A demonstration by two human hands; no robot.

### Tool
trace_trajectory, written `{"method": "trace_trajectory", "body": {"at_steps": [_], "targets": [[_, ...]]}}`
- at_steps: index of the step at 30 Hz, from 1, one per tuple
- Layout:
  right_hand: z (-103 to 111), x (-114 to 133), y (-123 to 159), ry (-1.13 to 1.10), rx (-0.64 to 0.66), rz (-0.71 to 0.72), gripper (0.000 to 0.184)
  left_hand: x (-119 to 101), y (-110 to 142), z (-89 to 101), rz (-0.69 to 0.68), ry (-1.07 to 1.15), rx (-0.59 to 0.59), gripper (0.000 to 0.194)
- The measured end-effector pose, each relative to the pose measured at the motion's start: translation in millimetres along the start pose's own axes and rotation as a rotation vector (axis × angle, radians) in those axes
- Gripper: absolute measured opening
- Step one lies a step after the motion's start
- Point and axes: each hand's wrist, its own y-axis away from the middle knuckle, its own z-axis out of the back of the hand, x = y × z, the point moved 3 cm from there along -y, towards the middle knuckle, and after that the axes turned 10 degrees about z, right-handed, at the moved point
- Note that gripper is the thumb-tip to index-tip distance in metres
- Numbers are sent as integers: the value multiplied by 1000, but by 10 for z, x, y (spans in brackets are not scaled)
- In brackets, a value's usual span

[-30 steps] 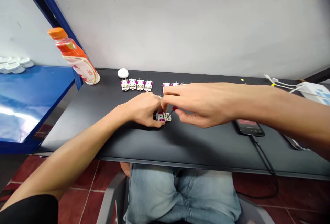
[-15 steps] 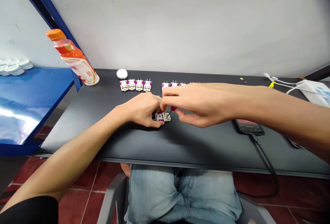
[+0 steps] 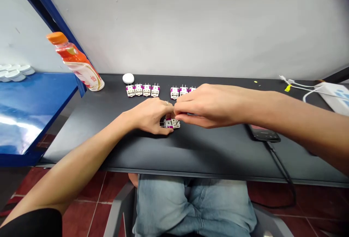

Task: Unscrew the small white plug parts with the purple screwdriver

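Two hands meet over one small plug insert (image 3: 171, 123) at the middle of your black desk (image 3: 207, 149) — your left hand (image 3: 149, 115) pinches its left end flat, your right hand (image 3: 215, 106) closes fingertips just above its right end, whatever they grip hidden.

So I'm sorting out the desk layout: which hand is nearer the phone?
Right. The right hand is just left of the phone, its forearm passing over it; the left hand sits farther left, at the small plug part.
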Motion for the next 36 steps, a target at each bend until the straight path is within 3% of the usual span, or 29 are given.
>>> {"method": "trace_trajectory", "body": {"at_steps": [7,14,21,30,36], "targets": [[16,-30,214,-75,-286,37,23,5,17,29,-35,100,-35,32],[-161,8,336,-145,-328,-110,22,19,11,-2,-67,169,-26,19],[-273,0,368,-98,-437,-59,19,5,9,-11,-81,165,-19,17],[-289,9,385,-106,-443,-81,18,9,5,-27,-71,164,-15,17],[-279,17,377,-105,-417,0,17,4,8,-17,-80,160,-16,18]]}}
